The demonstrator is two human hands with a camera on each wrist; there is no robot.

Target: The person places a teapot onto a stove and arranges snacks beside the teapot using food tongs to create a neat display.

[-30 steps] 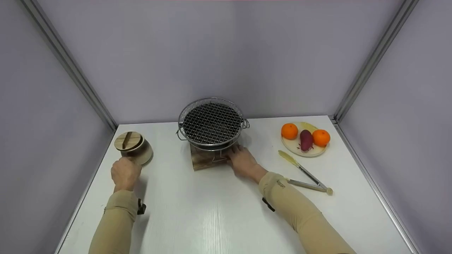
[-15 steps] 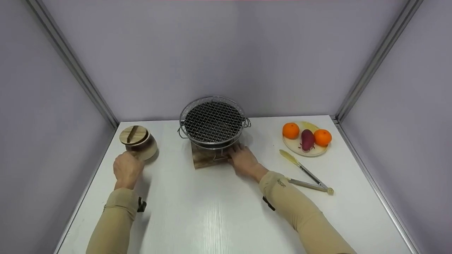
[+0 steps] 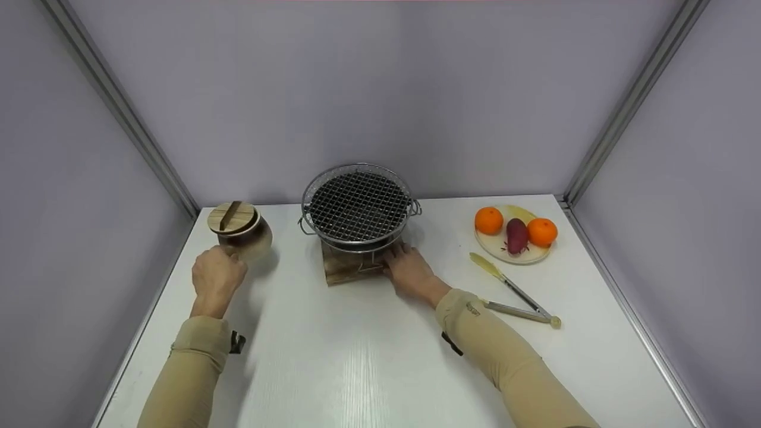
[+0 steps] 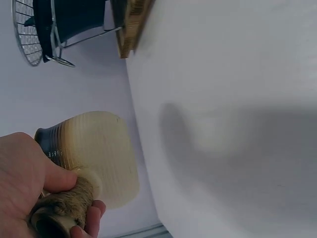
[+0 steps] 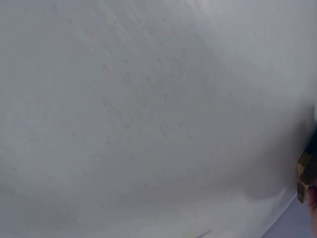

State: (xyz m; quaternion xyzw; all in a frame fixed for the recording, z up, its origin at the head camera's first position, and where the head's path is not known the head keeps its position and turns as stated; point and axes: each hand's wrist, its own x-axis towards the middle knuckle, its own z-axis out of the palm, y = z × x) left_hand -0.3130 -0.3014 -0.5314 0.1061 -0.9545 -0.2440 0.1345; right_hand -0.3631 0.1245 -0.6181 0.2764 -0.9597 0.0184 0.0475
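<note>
My left hand (image 3: 217, 276) grips the rope-wrapped side handle (image 4: 74, 201) of a teapot (image 3: 254, 242), cream below and dark brown toward its mouth. A flat wooden lid (image 3: 232, 217) with a bar grip covers it. In the left wrist view the teapot hangs above the table, apart from its shadow. My right hand (image 3: 411, 274) holds the right front part of a wooden base (image 3: 343, 268), its fingertips partly hidden beside the stove. On that base stands a small round stove topped by a wire grill (image 3: 359, 208). The right wrist view catches only the base's edge (image 5: 303, 178).
On the right, a plate (image 3: 502, 252) bears two oranges (image 3: 489, 220) and a purple sweet potato (image 3: 516, 236). Tongs (image 3: 523, 294) lie spread in front of it, near my right sleeve. Grey walls (image 3: 380, 101) close in the white table (image 3: 321, 356) at the back and sides.
The teapot, in my left hand's grip, has moved up and a little to the right, toward the stove. My right hand stays on the wooden base.
</note>
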